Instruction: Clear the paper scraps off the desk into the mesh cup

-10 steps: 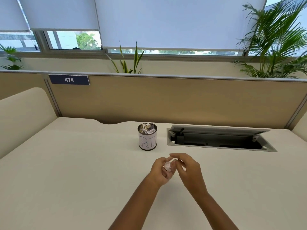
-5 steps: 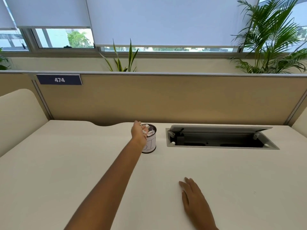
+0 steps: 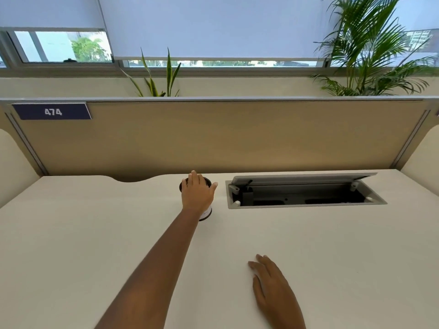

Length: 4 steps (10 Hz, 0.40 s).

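Note:
The mesh cup [image 3: 207,213] stands at the back middle of the cream desk [image 3: 95,233]; only its dark rim and a strip of its white label show. My left hand [image 3: 196,194] lies flat over the cup's mouth with fingers spread, covering its contents. Whether a scrap is still under the palm is hidden. My right hand [image 3: 270,288] rests palm down on the desk near the front, fingers together, holding nothing. No loose paper scraps show on the desk.
An open cable tray [image 3: 306,194] with a raised lid is sunk into the desk right of the cup. A tan partition [image 3: 213,136] with a "474" label [image 3: 52,112] closes the back; plants stand behind it.
My left hand carried the scrap from in front of me to the cup and now lies flat over its mouth. My right hand dropped to the desk. The view tilted up.

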Tool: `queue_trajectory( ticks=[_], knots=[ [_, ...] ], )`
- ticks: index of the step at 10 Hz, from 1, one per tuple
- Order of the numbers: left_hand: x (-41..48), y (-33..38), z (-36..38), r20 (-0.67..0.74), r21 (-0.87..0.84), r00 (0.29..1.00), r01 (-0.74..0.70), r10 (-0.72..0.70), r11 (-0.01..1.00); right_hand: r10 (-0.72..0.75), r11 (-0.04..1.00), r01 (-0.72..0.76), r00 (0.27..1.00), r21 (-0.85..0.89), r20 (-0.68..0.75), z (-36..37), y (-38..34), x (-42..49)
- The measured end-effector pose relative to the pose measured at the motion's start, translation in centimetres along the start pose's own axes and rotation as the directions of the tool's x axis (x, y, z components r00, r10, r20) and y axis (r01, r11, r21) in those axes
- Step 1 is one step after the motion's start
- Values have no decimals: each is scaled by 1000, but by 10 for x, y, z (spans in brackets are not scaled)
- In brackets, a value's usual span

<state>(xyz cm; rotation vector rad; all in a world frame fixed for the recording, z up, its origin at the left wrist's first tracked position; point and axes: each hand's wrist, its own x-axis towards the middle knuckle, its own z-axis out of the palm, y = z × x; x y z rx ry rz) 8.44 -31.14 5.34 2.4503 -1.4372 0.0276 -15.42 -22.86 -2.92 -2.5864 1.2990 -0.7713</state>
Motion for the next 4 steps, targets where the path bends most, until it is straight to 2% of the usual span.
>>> queue_trajectory(
  ticks=[1, 3, 4],
  knots=[
    [-1, 0, 8, -16, 145, 999, -27, 30, 989, 13, 1000, -13, 1000, 11, 1, 1, 1, -2],
    [-4, 5, 11, 9, 164, 999, 29, -31, 986, 53, 996, -54, 999, 74, 14, 6, 6, -5],
    [-4, 5, 8, -32, 135, 999, 13, -9, 991, 92, 986, -93, 996, 136, 13, 9, 5, -6]
  ],
)
